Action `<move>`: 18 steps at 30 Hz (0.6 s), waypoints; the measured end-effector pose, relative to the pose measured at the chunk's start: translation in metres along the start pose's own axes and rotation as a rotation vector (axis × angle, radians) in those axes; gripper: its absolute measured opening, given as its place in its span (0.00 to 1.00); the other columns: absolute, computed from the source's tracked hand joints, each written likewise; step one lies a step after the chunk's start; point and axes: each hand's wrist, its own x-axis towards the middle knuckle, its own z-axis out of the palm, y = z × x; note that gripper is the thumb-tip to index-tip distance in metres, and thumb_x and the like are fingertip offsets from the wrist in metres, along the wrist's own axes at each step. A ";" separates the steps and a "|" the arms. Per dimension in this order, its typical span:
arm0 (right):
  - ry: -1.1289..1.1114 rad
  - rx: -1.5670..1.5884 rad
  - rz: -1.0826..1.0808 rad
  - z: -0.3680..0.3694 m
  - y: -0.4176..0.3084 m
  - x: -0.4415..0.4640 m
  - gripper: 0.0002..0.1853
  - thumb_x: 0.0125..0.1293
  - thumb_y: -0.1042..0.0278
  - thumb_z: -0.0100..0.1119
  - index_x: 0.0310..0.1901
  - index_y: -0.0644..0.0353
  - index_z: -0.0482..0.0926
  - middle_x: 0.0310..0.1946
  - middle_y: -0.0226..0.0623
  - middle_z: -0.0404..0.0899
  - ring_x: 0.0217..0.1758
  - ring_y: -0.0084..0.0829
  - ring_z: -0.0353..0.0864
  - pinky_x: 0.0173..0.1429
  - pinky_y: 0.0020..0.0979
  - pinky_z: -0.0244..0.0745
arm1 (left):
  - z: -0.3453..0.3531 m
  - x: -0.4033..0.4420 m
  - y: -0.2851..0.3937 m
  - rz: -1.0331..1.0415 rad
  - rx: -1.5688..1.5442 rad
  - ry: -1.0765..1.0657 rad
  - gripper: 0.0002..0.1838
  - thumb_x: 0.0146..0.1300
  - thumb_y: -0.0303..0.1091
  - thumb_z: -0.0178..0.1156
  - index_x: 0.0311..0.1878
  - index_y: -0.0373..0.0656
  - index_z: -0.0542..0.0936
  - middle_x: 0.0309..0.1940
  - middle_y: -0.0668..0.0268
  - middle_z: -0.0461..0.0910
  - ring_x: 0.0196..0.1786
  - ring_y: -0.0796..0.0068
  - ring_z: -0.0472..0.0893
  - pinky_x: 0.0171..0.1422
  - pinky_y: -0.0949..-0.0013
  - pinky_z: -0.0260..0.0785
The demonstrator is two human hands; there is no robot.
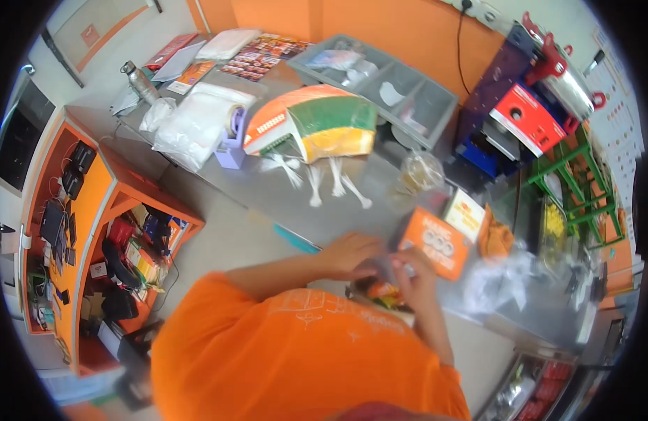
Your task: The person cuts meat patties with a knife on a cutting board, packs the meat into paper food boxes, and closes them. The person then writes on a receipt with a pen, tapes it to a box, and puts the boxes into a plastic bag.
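My left hand (353, 252) and my right hand (417, 272) are close together at the front edge of the metal counter. Between them is a clear plastic bag (377, 266), its edge pinched by the right fingers. The left fingers are bent against the other side of the bag, slightly blurred. Just below the hands, a colourful packet (388, 295) in red, yellow and green shows partly; my shirt and arms hide the rest. Beside my right hand stands an orange box (436, 242) with white print, and a small white and yellow box (466, 214) sits behind it.
Tied plastic bags (313, 126) with green and orange print lie on the counter (282, 200). Behind them is a grey divided tray (387, 84). A lilac tape dispenser (230, 147) stands left, crumpled clear plastic (499, 281) and an orange cloth (496, 235) right. An orange shelf unit (103, 203) is at far left.
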 end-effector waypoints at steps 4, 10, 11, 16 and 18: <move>-0.497 0.394 0.335 0.084 -0.003 0.061 0.05 0.62 0.72 0.56 0.38 0.64 0.78 0.33 0.39 0.75 0.34 0.32 0.76 0.41 0.31 0.70 | -0.040 -0.116 -0.013 -0.388 -0.043 -0.122 0.12 0.55 0.35 0.63 0.43 0.48 0.77 0.42 0.65 0.79 0.45 0.61 0.78 0.51 0.60 0.67; -0.595 0.604 0.222 0.253 -0.024 0.136 0.15 0.64 0.69 0.53 0.52 0.60 0.76 0.46 0.42 0.76 0.49 0.36 0.76 0.53 0.33 0.71 | -0.087 -0.200 -0.025 -0.636 0.088 0.037 0.07 0.57 0.34 0.62 0.38 0.46 0.79 0.34 0.64 0.80 0.38 0.60 0.80 0.43 0.61 0.71; -0.488 0.627 0.208 0.297 -0.018 0.149 0.19 0.63 0.65 0.55 0.55 0.61 0.73 0.49 0.45 0.75 0.52 0.39 0.74 0.55 0.35 0.69 | -0.096 -0.209 -0.029 -0.675 0.007 0.137 0.07 0.56 0.34 0.62 0.36 0.45 0.80 0.33 0.62 0.80 0.35 0.59 0.80 0.39 0.60 0.72; -0.143 0.290 0.461 0.423 -0.037 0.200 0.32 0.58 0.52 0.60 0.58 0.67 0.67 0.52 0.55 0.71 0.56 0.47 0.71 0.60 0.39 0.65 | -0.170 -0.269 -0.081 -0.668 -0.029 0.126 0.07 0.54 0.34 0.63 0.35 0.44 0.80 0.32 0.59 0.79 0.34 0.57 0.79 0.36 0.60 0.72; 0.077 0.117 0.620 0.450 -0.041 0.200 0.36 0.55 0.47 0.62 0.57 0.70 0.68 0.51 0.60 0.70 0.57 0.49 0.70 0.60 0.40 0.65 | -0.207 -0.289 -0.102 -0.613 0.060 0.099 0.07 0.55 0.33 0.62 0.36 0.43 0.80 0.33 0.60 0.80 0.35 0.57 0.79 0.38 0.60 0.72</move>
